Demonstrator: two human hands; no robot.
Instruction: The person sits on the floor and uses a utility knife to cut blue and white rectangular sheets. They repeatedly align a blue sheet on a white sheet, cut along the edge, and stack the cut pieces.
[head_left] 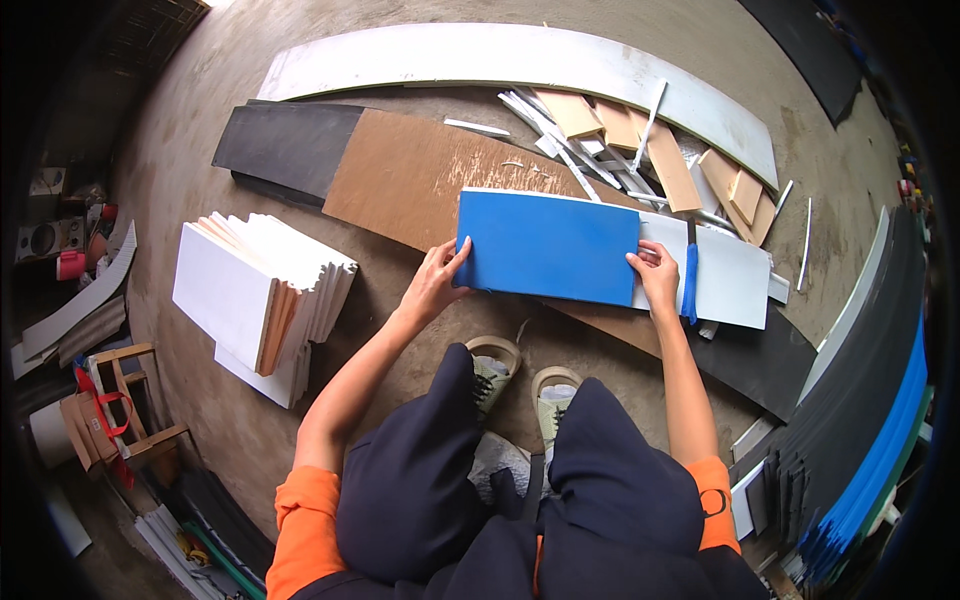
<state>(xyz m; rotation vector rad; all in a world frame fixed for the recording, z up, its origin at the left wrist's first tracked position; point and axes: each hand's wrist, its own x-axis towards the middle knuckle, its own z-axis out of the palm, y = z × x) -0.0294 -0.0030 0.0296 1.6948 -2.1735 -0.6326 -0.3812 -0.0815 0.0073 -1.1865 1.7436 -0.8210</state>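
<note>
Between my two hands is a flat blue board (548,246) with a pale far edge. My left hand (437,282) grips its left edge near the lower corner, thumb on top. At the right edge, my right hand (655,272) pinches the board between thumb and fingers. Partly beneath it lies a white board (732,278). A thin tool with a dark upper part and a blue handle (690,282) rests on that white board, just right of my right hand. Under these stretches a long brown board (390,175).
White boards (225,290) stand stacked at the left. Tan offcuts and white strips (665,160) lie piled beyond the blue board. A long white panel (480,55) curves across the back. Black and blue sheets (880,420) line the right side. A wooden frame (130,400) stands far left.
</note>
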